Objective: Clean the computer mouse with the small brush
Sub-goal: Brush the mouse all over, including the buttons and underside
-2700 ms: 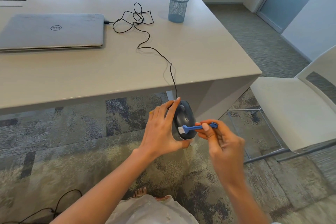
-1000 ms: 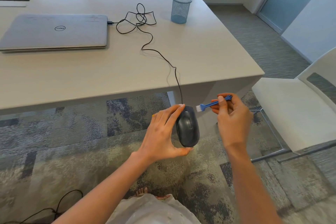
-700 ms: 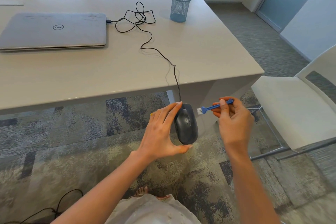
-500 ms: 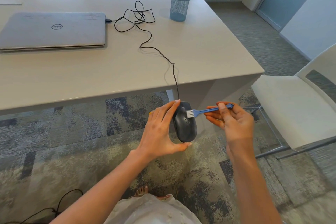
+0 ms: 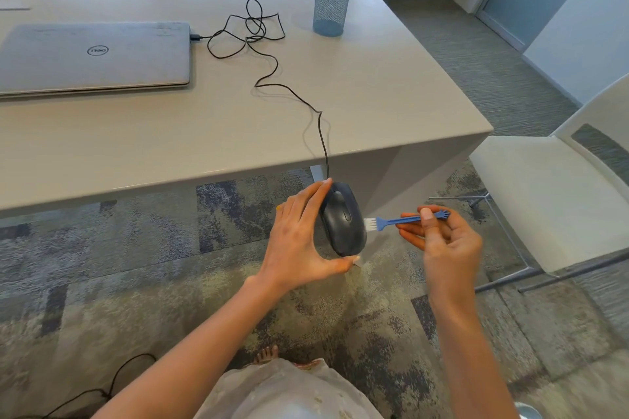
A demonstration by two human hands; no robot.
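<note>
1. In front of the near edge of the tabletop (image 5: 374, 105), above the carpet, the left hand (image 5: 299, 241) holds the mouse (image 5: 342, 219) in the air, fingers curled along its left side and thumb pressed under its lower end, so the hand is clamped on it with the button side facing up.
2. The left forearm comes in from the lower left, the wrist bent slightly upward.
3. The right hand (image 5: 442, 241) is pinched shut on the brush (image 5: 401, 221), thumb on top of the blue handle and fingers beneath; its forearm rises from the lower right.
4. The brush lies nearly level, its white bristles pointing left and touching, or just beside, the right flank of the mouse at mid-height.
5. The mouse cable (image 5: 289, 95) runs up over the table edge to the closed laptop (image 5: 95, 54); a mesh cup (image 5: 332, 7) stands farther back.
6. Half a second ago the bristles lay on the upper front of the mouse; they are now lower and off to its right side, and the right hand has dropped and drawn back to the right. The left hand's grip looks unchanged.
</note>
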